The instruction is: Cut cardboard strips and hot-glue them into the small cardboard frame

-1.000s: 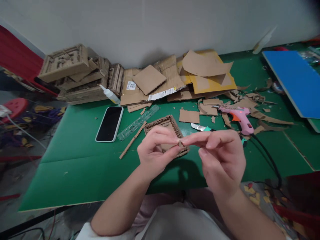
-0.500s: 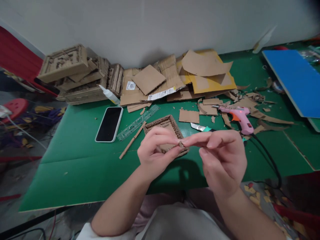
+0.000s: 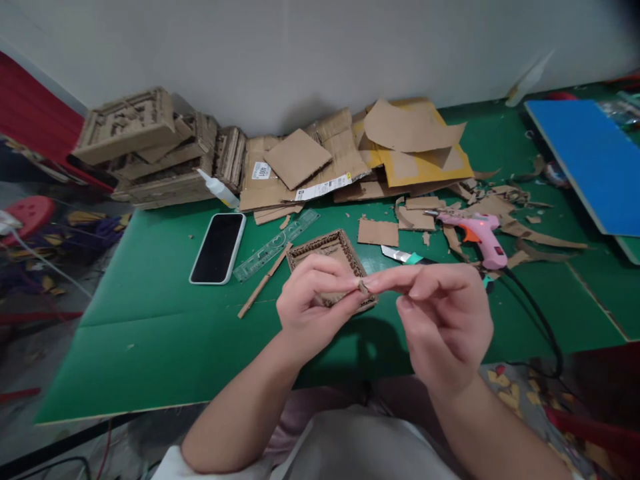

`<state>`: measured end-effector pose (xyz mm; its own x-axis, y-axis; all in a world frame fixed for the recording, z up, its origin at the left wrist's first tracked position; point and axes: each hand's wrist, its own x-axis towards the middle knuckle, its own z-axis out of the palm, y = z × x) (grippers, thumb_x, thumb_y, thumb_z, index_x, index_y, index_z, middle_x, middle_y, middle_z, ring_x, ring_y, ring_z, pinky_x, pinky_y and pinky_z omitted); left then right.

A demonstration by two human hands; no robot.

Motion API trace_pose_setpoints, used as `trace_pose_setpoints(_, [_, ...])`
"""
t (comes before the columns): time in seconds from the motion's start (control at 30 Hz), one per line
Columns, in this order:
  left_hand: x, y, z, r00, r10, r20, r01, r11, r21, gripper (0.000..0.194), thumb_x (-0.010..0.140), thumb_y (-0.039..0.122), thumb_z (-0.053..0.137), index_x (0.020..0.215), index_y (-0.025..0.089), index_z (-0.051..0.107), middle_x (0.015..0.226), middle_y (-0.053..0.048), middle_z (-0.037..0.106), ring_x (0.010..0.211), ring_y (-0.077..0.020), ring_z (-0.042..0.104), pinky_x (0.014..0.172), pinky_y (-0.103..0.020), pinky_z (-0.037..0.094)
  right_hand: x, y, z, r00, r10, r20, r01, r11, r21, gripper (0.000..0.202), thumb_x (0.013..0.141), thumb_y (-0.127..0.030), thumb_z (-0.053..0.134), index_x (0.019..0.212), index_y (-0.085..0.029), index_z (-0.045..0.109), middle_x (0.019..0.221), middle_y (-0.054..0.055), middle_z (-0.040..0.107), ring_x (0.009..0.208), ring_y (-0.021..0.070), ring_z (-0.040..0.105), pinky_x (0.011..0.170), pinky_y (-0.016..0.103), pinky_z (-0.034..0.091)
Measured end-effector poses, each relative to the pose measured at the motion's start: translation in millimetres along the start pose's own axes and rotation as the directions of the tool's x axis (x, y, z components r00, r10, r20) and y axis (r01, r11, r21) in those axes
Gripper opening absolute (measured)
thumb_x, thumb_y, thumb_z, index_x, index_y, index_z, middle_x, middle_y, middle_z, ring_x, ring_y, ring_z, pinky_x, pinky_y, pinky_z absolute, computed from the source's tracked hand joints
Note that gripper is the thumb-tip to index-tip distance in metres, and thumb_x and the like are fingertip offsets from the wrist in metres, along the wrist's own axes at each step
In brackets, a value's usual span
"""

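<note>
Between the thumb and index finger of my left hand (image 3: pixel 317 300) is a small bit of cardboard (image 3: pixel 363 287). My right hand (image 3: pixel 445 313) reaches in from the other side, its index fingertip touching that bit; its thumb stays apart from the index finger and the other fingers are loosely bent. Under my left hand lies a shallow cardboard tray (image 3: pixel 353 257) with corrugated edges, partly covered by the fingers. A thin cardboard strip (image 3: pixel 265 280) and a clear ruler (image 3: pixel 277 245) lie to its left. Behind my right hand is a utility knife (image 3: pixel 400 255), its handle partly hidden.
A pink glue gun (image 3: pixel 483 237) with a black cord lies at right among cardboard scraps (image 3: pixel 510 207). A phone (image 3: pixel 218 249) is at left. Behind stand stacked cardboard pieces (image 3: pixel 150 147), a glue bottle (image 3: pixel 219 189) and flat sheets (image 3: pixel 300 160). A blue board (image 3: pixel 585 160) occupies the far right.
Almost nothing differs. Both hands have shifted very slightly, and the small bit of cardboard is still pinched in my left fingers.
</note>
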<state>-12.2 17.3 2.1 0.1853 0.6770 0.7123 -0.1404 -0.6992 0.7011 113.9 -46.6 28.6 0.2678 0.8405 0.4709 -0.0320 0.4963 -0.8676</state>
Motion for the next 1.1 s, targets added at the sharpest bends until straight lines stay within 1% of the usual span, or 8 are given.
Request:
trace_pose_setpoints(0.13, [0.5,0.8,0.6,1.000,0.015,0.000,-0.015,1.000,-0.012,0.023,0.067,-0.001,0.068,0.082,0.016,0.061,0.078,0.000,0.057,0.068,-0.0118,0.060,0.058,-0.027,0.052,-1.4,0.0,-0.6,1.000,-0.026,0.002,0.026,0.995,-0.101,0.028,0.073,0.002,0.046,0.087,-0.022,0.048,0.088,0.002,0.065,0.086,0.0189,0.063,0.074,0.038,0.052])
trace_pose_setpoints(0.3, [-0.7,0.3,0.0,1.000,0.004,0.003,-0.004,1.000,-0.002,0.024,0.066,-0.002,0.068,0.081,0.016,0.060,0.078,0.000,0.057,0.069,-0.0120,0.060,0.059,-0.028,0.051,-1.8,2.2,-1.2,0.995,-0.095,0.039,0.102,0.972,-0.213,0.030,0.071,0.001,0.047,0.088,-0.023,0.050,0.090,0.001,0.066,0.086,0.0180,0.064,0.073,0.035,0.053])
trace_pose_setpoints(0.43, [-1.6,-0.6,-0.5,1.000,-0.004,0.006,0.004,1.000,0.011,0.025,0.066,-0.001,0.068,0.083,0.017,0.061,0.079,0.000,0.058,0.069,-0.0123,0.059,0.059,-0.028,0.051,-1.9,4.2,-0.7,0.988,-0.144,0.064,0.155,0.962,-0.227,0.033,0.069,0.003,0.047,0.091,-0.022,0.051,0.093,0.002,0.066,0.089,0.0188,0.064,0.073,0.036,0.055])
trace_pose_setpoints(0.57, [-2.0,-2.2,-0.8,1.000,-0.023,-0.001,0.023,1.000,0.005,0.026,0.068,0.001,0.068,0.086,0.018,0.063,0.079,-0.001,0.059,0.071,-0.0124,0.059,0.062,-0.028,0.050,-4.2,3.5,0.1,0.979,-0.195,0.050,0.201,0.956,-0.215,0.040,0.069,0.005,0.047,0.097,-0.022,0.051,0.097,0.004,0.066,0.092,0.0201,0.064,0.074,0.038,0.057])
trace_pose_setpoints(0.67, [-2.5,-4.5,-0.4,0.997,-0.081,-0.005,0.080,0.993,-0.087,0.023,0.070,0.004,0.068,0.087,0.019,0.064,0.080,-0.001,0.058,0.072,-0.0128,0.058,0.062,-0.028,0.049,-5.1,2.0,-0.2,0.973,-0.221,0.062,0.229,0.951,-0.209,0.041,0.068,0.006,0.047,0.099,-0.020,0.052,0.099,0.007,0.067,0.093,0.0215,0.064,0.077,0.040,0.056])
trace_pose_setpoints(0.83, [-3.2,-7.5,0.8,0.977,-0.212,0.019,0.209,0.941,-0.265,0.023,0.070,0.005,0.068,0.087,0.021,0.064,0.080,-0.001,0.058,0.073,-0.0125,0.057,0.064,-0.027,0.047,-3.6,1.0,-1.2,0.975,-0.211,0.066,0.220,0.953,-0.207,0.036,0.070,0.004,0.048,0.096,-0.020,0.054,0.097,0.006,0.068,0.089,0.0200,0.064,0.077,0.042,0.053])
trace_pose_setpoints(1.0, [-2.4,-7.5,0.3,0.957,-0.288,0.040,0.285,0.900,-0.330,0.020,0.071,0.009,0.069,0.086,0.022,0.065,0.078,-0.001,0.058,0.072,-0.0121,0.056,0.064,-0.026,0.046,-2.7,-0.1,-0.9,0.989,-0.142,0.050,0.149,0.974,-0.173,0.034,0.070,0.004,0.049,0.093,-0.021,0.053,0.096,0.004,0.068,0.088,0.0189,0.063,0.077,0.040,0.052])
trace_pose_setpoints(1.1, [-2.4,-8.3,-0.3,0.950,-0.311,0.037,0.304,0.887,-0.346,0.019,0.071,0.011,0.070,0.086,0.023,0.067,0.079,-0.002,0.058,0.073,-0.0126,0.056,0.064,-0.026,0.046,-2.5,-0.3,-0.6,0.986,-0.153,0.061,0.163,0.963,-0.213,0.034,0.069,0.003,0.049,0.093,-0.021,0.054,0.098,0.004,0.068,0.089,0.0190,0.063,0.077,0.040,0.052])
